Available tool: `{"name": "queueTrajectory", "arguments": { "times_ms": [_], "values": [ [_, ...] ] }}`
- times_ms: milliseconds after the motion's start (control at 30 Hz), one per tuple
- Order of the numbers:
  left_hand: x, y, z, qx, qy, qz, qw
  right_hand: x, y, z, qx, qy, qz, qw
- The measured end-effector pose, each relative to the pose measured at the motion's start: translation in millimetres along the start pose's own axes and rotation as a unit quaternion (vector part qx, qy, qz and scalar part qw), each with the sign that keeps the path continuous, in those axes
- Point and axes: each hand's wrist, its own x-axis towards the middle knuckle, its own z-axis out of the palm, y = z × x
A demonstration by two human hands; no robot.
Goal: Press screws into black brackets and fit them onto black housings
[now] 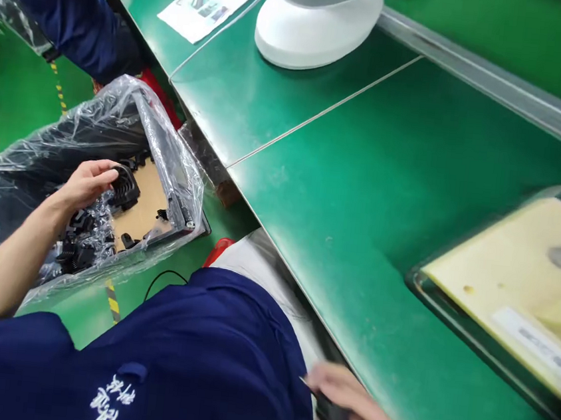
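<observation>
My left hand [87, 184] reaches over a plastic-lined bin [19, 162]. Its thumb and fingers pinch a black plastic part [126, 188] with curved slots like a grille. Below it in the bin lie several other black plastic parts [78, 252], clear wrap and a sheet of brown cardboard [146, 192]. By the front edge of the bench, close to my body, my right hand [359, 412] is closed around a small black object [332, 412]. A thin pointed tip sticks out of that object; motion blur hides its exact kind.
The green bench [312, 193] runs diagonally along my right. On it are a white fan [314, 33], a printed sheet [212, 2], a metal bar [494, 85] and a fixture with a pale board [528, 283]. Another person's dark-blue sleeve [65, 14] is at upper left.
</observation>
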Motion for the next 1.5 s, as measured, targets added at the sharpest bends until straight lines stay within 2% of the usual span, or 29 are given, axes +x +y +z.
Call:
{"name": "queueTrajectory", "arguments": {
  "times_ms": [33, 67, 100, 167, 233, 267, 333, 400, 533, 633, 700, 767, 833, 900, 1000, 1067, 1133, 1167, 1200, 1267, 1300, 1367, 1433, 1500],
  "values": [
    [-19, 15, 12.3, -0.055, -0.094, 0.004, 0.994, 4, 1, 11, 0.052, -0.031, -0.002, 0.998],
    [-39, 27, 31.2, -0.106, -0.212, -0.007, 0.972, 6, 1, 22, 0.116, -0.063, -0.006, 0.991],
    [-59, 36, 55.9, -0.155, -0.327, -0.029, 0.932, 6, 1, 32, 0.180, -0.085, -0.012, 0.980],
    [-101, 43, 115.3, -0.220, -0.518, -0.132, 0.816, -2, 0, 46, 0.272, -0.070, -0.034, 0.959],
    [-141, 40, 173.9, -0.259, -0.589, -0.239, 0.727, -19, 3, 50, 0.308, 0.022, -0.066, 0.949],
    [-159, 36, 198.4, -0.252, -0.603, -0.282, 0.702, -29, 6, 49, 0.319, 0.082, -0.079, 0.941],
    [-190, 31, 233.7, -0.199, -0.609, -0.330, 0.693, -52, 14, 47, 0.343, 0.189, -0.089, 0.916],
    [-209, 30, 251.6, -0.114, -0.611, -0.324, 0.713, -69, 24, 46, 0.368, 0.252, -0.075, 0.892],
    [-224, 37, 255.2, 0.022, -0.619, -0.242, 0.747, -80, 43, 51, 0.400, 0.271, -0.057, 0.874],
    [-227, 40, 249.9, 0.065, -0.605, -0.133, 0.782, -75, 50, 54, 0.365, 0.250, -0.047, 0.896],
    [-228, 40, 247.8, 0.086, -0.584, -0.059, 0.805, -72, 50, 54, 0.281, 0.254, -0.026, 0.925],
    [-229, 40, 246.7, 0.103, -0.572, -0.013, 0.814, -70, 50, 53, 0.154, 0.293, -0.010, 0.943],
    [-230, 40, 245.6, 0.106, -0.566, 0.014, 0.817, -68, 49, 52, 0.046, 0.344, 0.002, 0.938],
    [-231, 39, 244.1, 0.096, -0.568, 0.036, 0.817, -66, 51, 52, 0.011, 0.373, 0.023, 0.928],
    [-234, 39, 242.4, 0.069, -0.568, 0.107, 0.813, -62, 55, 58, 0.100, 0.331, 0.045, 0.937],
    [-236, 40, 242.2, 0.061, -0.543, 0.203, 0.812, -61, 54, 63, 0.200, 0.296, 0.033, 0.934],
    [-237, 46, 242.6, 0.059, -0.498, 0.321, 0.803, -61, 47, 62, 0.251, 0.305, 0.010, 0.919],
    [-238, 51, 243.0, 0.052, -0.477, 0.372, 0.795, -61, 40, 57, 0.240, 0.320, -0.005, 0.917],
    [-238, 57, 243.7, 0.038, -0.461, 0.414, 0.784, -61, 30, 48, 0.199, 0.339, -0.027, 0.919],
    [-239, 68, 245.3, -0.002, -0.452, 0.456, 0.767, -56, 7, 15, 0.037, 0.396, -0.087, 0.913],
    [-239, 72, 246.1, -0.019, -0.457, 0.458, 0.762, -51, -7, -7, -0.078, 0.433, -0.120, 0.890],
    [-238, 76, 246.9, -0.038, -0.476, 0.442, 0.759, -36, -31, -57, -0.306, 0.480, -0.151, 0.808],
    [-238, 74, 246.2, -0.043, -0.491, 0.421, 0.762, -15, -49, -104, -0.460, 0.455, -0.120, 0.753],
    [-237, 67, 243.9, -0.045, -0.488, 0.408, 0.770, 6, -58, -137, -0.553, 0.395, -0.092, 0.728]
  ]
}}
